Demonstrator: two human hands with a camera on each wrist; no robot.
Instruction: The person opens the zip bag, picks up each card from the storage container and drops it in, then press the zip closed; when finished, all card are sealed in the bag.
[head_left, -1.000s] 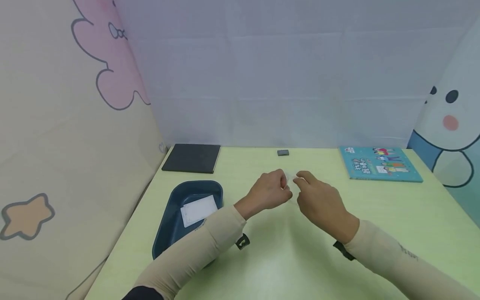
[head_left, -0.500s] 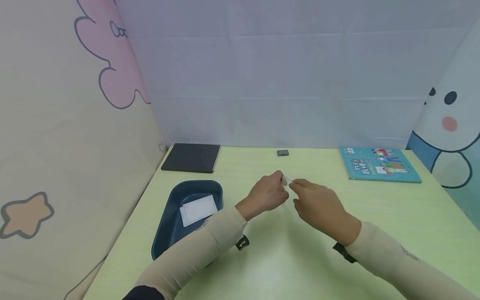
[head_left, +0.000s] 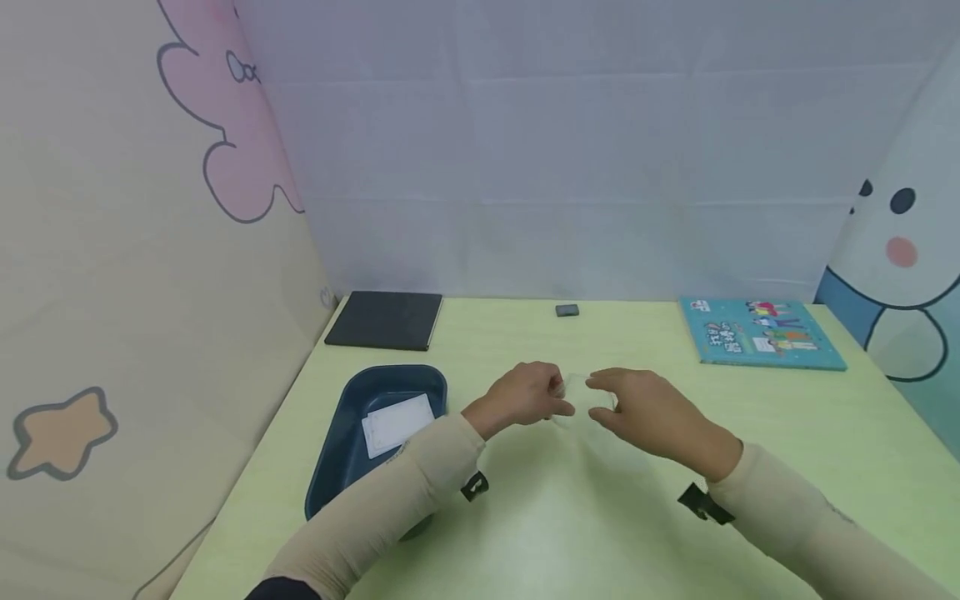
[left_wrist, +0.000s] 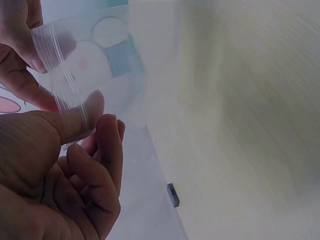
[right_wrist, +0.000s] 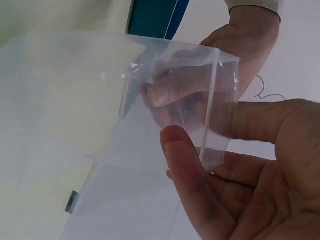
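Clear zip bag (head_left: pixel 576 398) held above the green table (head_left: pixel 570 517) between both hands, just right of the blue tray (head_left: pixel 352 433) (white cards inside). Left hand (head_left: pixel 525 396) pinching the bag's zip edge with thumb and curled fingers (left_wrist: pixel 102 150). Right hand (head_left: pixel 645 412) pinching the opposite side likewise, thumb (right_wrist: pixel 187 165) pressed on the film.

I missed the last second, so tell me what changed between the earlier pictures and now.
Both hands came down toward the table and slightly nearer the person, the left hand and right hand still pinching the clear plastic bag between them. The blue tray, black pad, book and small grey block stayed put.
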